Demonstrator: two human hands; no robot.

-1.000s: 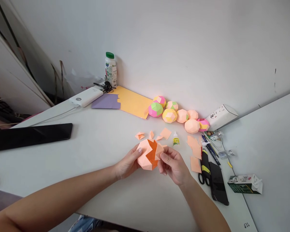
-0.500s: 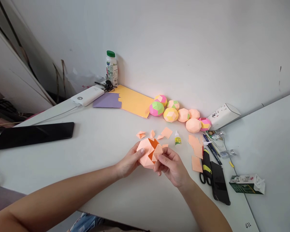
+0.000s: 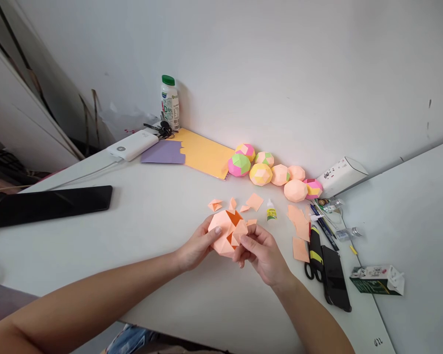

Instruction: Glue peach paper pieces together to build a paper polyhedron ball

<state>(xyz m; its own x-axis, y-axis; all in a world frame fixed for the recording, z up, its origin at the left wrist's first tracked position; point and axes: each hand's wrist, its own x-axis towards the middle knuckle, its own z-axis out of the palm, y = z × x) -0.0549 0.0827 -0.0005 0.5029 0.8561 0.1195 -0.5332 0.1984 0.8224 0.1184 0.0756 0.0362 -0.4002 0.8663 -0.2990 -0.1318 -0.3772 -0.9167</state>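
Observation:
My left hand (image 3: 197, 245) is closed around the left side of a peach faceted paper ball (image 3: 220, 239), its thumb on top. A gap on the ball's right side shows a darker orange inside. At that gap my right hand (image 3: 262, 250) pinches a folded peach paper piece (image 3: 239, 231) between thumb and fingers, against the ball. Whether the piece is joined to the ball, I cannot tell. Beyond the hands lie a small folded paper unit (image 3: 215, 205), a square peach paper (image 3: 254, 201) and other scraps. A small glue bottle (image 3: 271, 211) stands to their right.
Several finished paper balls (image 3: 260, 174) line the wall. Yellow card (image 3: 205, 153), a power bank (image 3: 133, 144) and a bottle (image 3: 170, 103) are at back left; a dark tablet-like slab (image 3: 51, 205) lies left. Scissors (image 3: 313, 270), a phone (image 3: 336, 278) and a drink carton (image 3: 377, 280) are right.
The folded piece in my right fingers has shifted slightly inward on the ball, and the gap looks a little smaller. My left hand keeps its hold.

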